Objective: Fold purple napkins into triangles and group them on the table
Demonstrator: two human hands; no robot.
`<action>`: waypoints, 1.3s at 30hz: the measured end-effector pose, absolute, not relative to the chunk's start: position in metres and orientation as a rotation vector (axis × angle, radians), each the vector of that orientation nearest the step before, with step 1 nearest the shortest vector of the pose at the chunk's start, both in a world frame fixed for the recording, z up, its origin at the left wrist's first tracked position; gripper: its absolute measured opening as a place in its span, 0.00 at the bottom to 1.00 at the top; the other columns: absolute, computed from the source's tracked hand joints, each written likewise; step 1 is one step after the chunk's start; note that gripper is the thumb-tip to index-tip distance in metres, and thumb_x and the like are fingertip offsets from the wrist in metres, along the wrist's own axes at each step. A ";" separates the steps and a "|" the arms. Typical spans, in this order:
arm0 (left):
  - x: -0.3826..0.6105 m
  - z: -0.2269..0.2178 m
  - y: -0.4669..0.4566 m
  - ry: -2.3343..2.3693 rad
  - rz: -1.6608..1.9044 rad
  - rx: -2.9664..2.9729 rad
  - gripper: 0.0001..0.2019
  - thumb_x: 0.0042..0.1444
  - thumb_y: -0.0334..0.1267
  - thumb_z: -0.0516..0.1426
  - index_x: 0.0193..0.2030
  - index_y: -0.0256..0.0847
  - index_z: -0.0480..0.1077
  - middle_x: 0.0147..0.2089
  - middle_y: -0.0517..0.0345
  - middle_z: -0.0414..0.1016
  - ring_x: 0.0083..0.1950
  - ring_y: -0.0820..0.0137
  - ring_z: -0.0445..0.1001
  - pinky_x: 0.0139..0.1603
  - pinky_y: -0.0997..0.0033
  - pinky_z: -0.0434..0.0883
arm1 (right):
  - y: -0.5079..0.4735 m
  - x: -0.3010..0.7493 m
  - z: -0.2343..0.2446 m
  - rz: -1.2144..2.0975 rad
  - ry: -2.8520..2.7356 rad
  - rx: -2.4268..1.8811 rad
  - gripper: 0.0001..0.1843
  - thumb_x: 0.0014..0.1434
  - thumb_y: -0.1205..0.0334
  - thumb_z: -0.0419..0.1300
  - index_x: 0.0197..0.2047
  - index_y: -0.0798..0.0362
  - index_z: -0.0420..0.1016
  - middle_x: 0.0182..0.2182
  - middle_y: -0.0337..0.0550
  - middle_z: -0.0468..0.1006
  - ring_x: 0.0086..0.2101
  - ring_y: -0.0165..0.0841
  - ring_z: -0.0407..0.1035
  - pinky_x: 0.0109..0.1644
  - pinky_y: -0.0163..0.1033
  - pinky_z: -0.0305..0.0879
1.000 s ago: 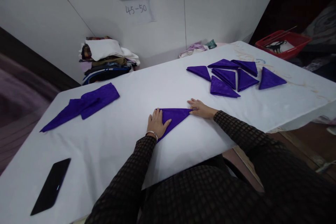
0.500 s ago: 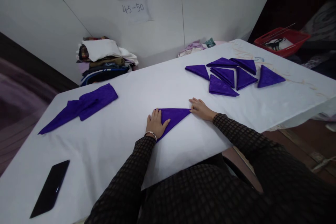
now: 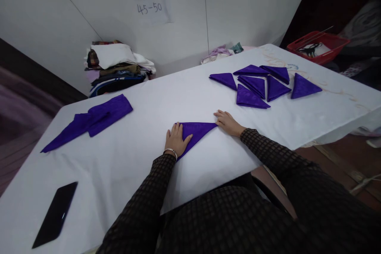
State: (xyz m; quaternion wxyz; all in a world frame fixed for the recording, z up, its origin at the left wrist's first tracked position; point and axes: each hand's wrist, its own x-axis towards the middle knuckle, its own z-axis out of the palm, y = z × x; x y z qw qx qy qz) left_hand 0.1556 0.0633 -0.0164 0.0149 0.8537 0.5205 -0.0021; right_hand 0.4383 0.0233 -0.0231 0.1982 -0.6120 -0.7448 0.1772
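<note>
A purple napkin folded into a triangle (image 3: 198,131) lies on the white table (image 3: 149,174) in front of me. My left hand (image 3: 175,139) rests flat on the napkin's left part, fingers stretched out. At the napkin's right tip my right hand (image 3: 228,122) lies flat too, with its fingers on the cloth's point. Neither hand grips anything.
Several folded purple triangles (image 3: 262,85) lie at the far right of the table. Unfolded purple napkins (image 3: 89,121) lie at the left. A black phone (image 3: 55,214) sits near the front left edge. Stacked cloths (image 3: 116,65) stand behind the table, a red basket (image 3: 318,43) far right.
Both hands stay flat on the triangle napkin in the same places. Only the camera view has drifted slightly.
</note>
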 end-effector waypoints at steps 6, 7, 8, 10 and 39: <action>0.156 -0.016 0.063 1.621 -0.012 2.657 0.37 0.61 0.59 0.39 0.68 0.31 0.50 0.71 0.43 0.46 0.71 0.58 0.43 0.68 0.50 0.48 | 0.025 0.441 -0.024 0.580 -2.014 -1.732 0.11 0.60 0.59 0.52 0.32 0.53 0.74 0.62 0.48 0.62 0.64 0.43 0.45 0.65 0.56 0.39; 0.156 -0.016 0.063 1.624 -0.013 2.657 0.37 0.61 0.59 0.39 0.67 0.30 0.50 0.71 0.43 0.46 0.71 0.58 0.43 0.68 0.50 0.48 | 0.026 0.441 -0.025 0.590 -1.991 -1.737 0.11 0.59 0.59 0.53 0.31 0.53 0.74 0.62 0.49 0.62 0.64 0.43 0.46 0.65 0.56 0.38; 0.156 -0.016 0.063 1.626 -0.012 2.657 0.37 0.61 0.59 0.39 0.67 0.30 0.50 0.71 0.43 0.46 0.71 0.58 0.44 0.68 0.50 0.48 | 0.027 0.441 -0.027 0.595 -1.967 -1.746 0.11 0.58 0.58 0.54 0.30 0.53 0.74 0.62 0.49 0.61 0.64 0.43 0.46 0.65 0.56 0.38; 0.156 -0.016 0.063 1.625 -0.012 2.660 0.37 0.61 0.58 0.39 0.67 0.29 0.50 0.71 0.43 0.46 0.71 0.58 0.44 0.68 0.50 0.48 | 0.030 0.440 -0.029 0.601 -1.916 -1.776 0.10 0.56 0.58 0.56 0.28 0.53 0.73 0.63 0.49 0.61 0.64 0.44 0.45 0.65 0.56 0.37; 0.156 -0.019 0.064 1.614 -0.013 2.671 0.36 0.61 0.57 0.39 0.68 0.30 0.50 0.71 0.44 0.46 0.71 0.58 0.43 0.67 0.49 0.48 | 0.021 0.332 -0.023 0.287 -2.230 -1.731 0.42 0.62 0.36 0.40 0.65 0.63 0.56 0.65 0.59 0.53 0.65 0.46 0.44 0.65 0.55 0.40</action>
